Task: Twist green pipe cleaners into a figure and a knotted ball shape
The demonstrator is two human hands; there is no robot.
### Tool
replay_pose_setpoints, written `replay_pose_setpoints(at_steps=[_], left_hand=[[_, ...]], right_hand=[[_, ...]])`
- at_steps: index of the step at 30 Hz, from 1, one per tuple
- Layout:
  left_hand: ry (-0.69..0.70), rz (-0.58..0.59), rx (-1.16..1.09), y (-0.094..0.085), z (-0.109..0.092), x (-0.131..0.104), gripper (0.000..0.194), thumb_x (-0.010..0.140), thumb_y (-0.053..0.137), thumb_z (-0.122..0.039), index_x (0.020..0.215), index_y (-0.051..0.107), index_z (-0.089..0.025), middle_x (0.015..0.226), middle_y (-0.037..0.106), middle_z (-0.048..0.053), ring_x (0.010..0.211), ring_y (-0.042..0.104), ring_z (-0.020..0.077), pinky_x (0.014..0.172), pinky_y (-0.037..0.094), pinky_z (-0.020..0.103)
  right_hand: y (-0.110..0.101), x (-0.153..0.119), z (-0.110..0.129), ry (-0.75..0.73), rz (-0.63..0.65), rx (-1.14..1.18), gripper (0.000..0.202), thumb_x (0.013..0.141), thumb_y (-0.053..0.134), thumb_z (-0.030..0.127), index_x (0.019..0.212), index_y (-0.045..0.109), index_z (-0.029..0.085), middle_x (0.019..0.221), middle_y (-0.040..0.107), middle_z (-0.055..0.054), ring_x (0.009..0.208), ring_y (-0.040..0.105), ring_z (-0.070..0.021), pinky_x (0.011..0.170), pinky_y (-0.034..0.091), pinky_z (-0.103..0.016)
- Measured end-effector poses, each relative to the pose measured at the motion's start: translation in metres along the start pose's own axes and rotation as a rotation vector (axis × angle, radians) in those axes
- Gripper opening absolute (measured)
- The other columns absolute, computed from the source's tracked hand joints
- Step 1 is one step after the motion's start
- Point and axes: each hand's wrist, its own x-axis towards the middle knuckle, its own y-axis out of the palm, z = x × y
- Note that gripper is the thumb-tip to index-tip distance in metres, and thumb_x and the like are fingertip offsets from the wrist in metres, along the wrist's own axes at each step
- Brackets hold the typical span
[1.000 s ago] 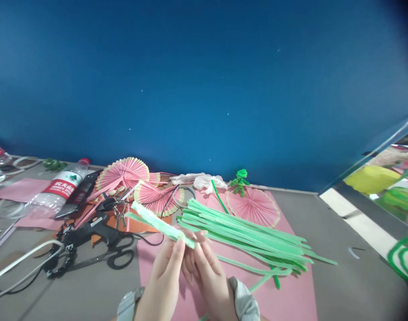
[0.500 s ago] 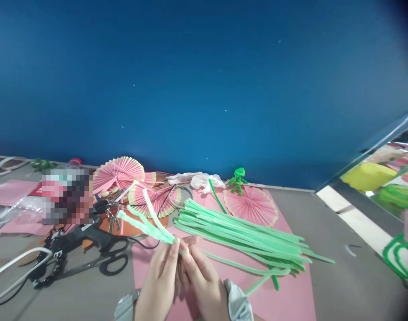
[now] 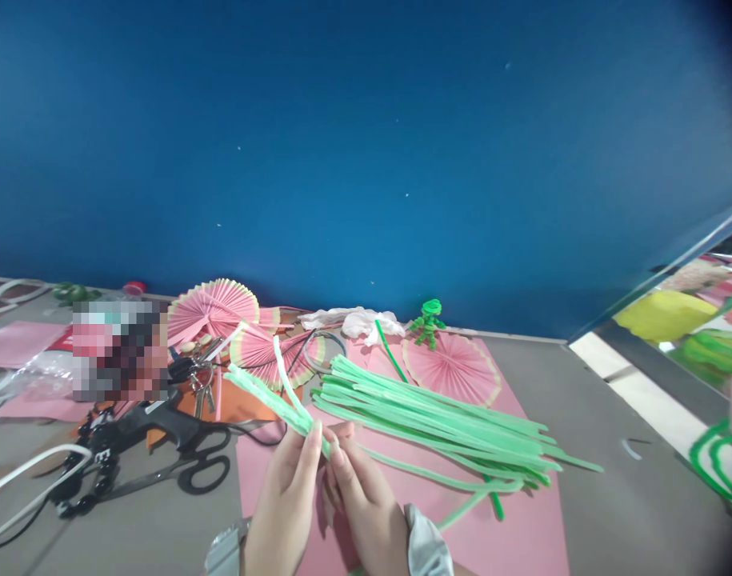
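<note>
Side by side at the lower middle, my left hand (image 3: pixel 294 488) and my right hand (image 3: pixel 362 488) pinch a few light green pipe cleaners (image 3: pixel 270 400) between thumbs and fingers. Their free ends stick out up and to the left. One paler strand (image 3: pixel 285 376) stands apart from the others. Fingertips of both hands nearly touch, and the lower ends are hidden by the hands. Just right of my right hand, a large bundle of light green pipe cleaners (image 3: pixel 426 416) lies on pink paper (image 3: pixel 522 536).
Pink folded paper fans (image 3: pixel 453 368), white crumpled material (image 3: pixel 371 324) and a small green figure (image 3: pixel 427 324) lie by the blue wall (image 3: pixel 366 160). Scissors (image 3: pixel 203 472), a black glue gun (image 3: pixel 174 420), keys (image 3: pixel 203 384) and a beaded loop (image 3: pixel 102 472) are on the left.
The free ends of the held pipe cleaners have swung slightly right and drawn closer together. My fingers have shifted a little along them; both hands keep their grip.
</note>
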Motion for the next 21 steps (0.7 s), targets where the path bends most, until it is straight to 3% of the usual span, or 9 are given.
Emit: replay_pose_setpoints(at_steps=[3, 7, 10, 12, 15, 17, 21], left_hand=[[-0.034, -0.029, 0.045, -0.004, 0.015, 0.001, 0.016, 0.076, 0.056, -0.034, 0.084, 0.066, -0.024, 0.108, 0.067, 0.005, 0.114, 0.052, 0.0264, 0.094, 0.044, 0.035], [-0.132, -0.144, 0.028, -0.007, 0.024, 0.001, 0.028, 0.079, 0.053, -0.04, 0.101, 0.061, -0.024, 0.125, 0.057, 0.007, 0.123, 0.043, 0.0266, 0.098, 0.04, 0.037], [-0.057, -0.01, 0.001, -0.006, 0.013, 0.002, 0.029, 0.083, 0.05, -0.04, 0.105, 0.059, -0.024, 0.113, 0.064, 0.006, 0.114, 0.051, 0.0246, 0.093, 0.043, 0.034], [-0.022, 0.052, -0.033, -0.005, 0.006, 0.004, 0.028, 0.085, 0.048, -0.039, 0.104, 0.06, -0.024, 0.108, 0.066, 0.005, 0.11, 0.054, 0.0219, 0.093, 0.042, 0.031], [-0.015, 0.078, -0.093, -0.003, 0.002, 0.007, 0.028, 0.086, 0.046, -0.039, 0.105, 0.06, -0.023, 0.111, 0.064, 0.005, 0.109, 0.054, 0.0211, 0.094, 0.041, 0.03], [-0.01, 0.083, -0.113, -0.003, 0.004, 0.008, 0.03, 0.085, 0.048, -0.039, 0.106, 0.06, -0.022, 0.112, 0.063, 0.007, 0.109, 0.053, 0.0233, 0.093, 0.042, 0.032], [0.029, 0.001, -0.077, -0.003, 0.006, 0.009, 0.024, 0.079, 0.056, -0.035, 0.099, 0.063, -0.024, 0.107, 0.064, 0.006, 0.11, 0.052, 0.0249, 0.09, 0.043, 0.031]], right_hand=[[-0.002, 0.003, 0.004, 0.019, 0.042, 0.067, 0.038, 0.079, 0.054, 0.053, 0.094, 0.062, 0.019, 0.057, 0.051, 0.002, 0.05, 0.05, -0.0113, 0.047, 0.042, -0.022], [0.0, 0.007, 0.011, 0.106, 0.324, 0.425, 0.039, 0.086, 0.042, 0.052, 0.066, 0.046, 0.019, 0.041, 0.03, 0.01, 0.033, 0.033, -0.0069, 0.033, 0.033, -0.019], [0.002, 0.007, 0.016, 0.115, 0.449, 0.477, 0.042, 0.085, 0.041, 0.055, 0.065, 0.044, 0.018, 0.039, 0.031, 0.01, 0.032, 0.035, -0.0065, 0.034, 0.032, -0.018], [0.0, 0.006, 0.02, 0.123, 0.438, 0.373, 0.042, 0.085, 0.039, 0.056, 0.071, 0.047, 0.017, 0.039, 0.037, 0.009, 0.032, 0.038, -0.0075, 0.036, 0.033, -0.019], [-0.005, 0.006, 0.031, 0.038, 0.262, 0.14, 0.038, 0.087, 0.037, 0.052, 0.077, 0.049, 0.018, 0.044, 0.04, 0.007, 0.036, 0.039, -0.008, 0.038, 0.033, -0.02], [-0.009, 0.008, 0.038, -0.077, 0.173, -0.026, 0.03, 0.085, 0.046, 0.047, 0.078, 0.05, 0.019, 0.052, 0.042, 0.006, 0.042, 0.039, -0.0076, 0.041, 0.033, -0.02], [-0.015, 0.016, 0.045, -0.175, 0.201, -0.298, 0.017, 0.08, 0.057, 0.034, 0.077, 0.053, 0.018, 0.06, 0.05, 0.004, 0.046, 0.042, -0.0073, 0.043, 0.034, -0.02]])
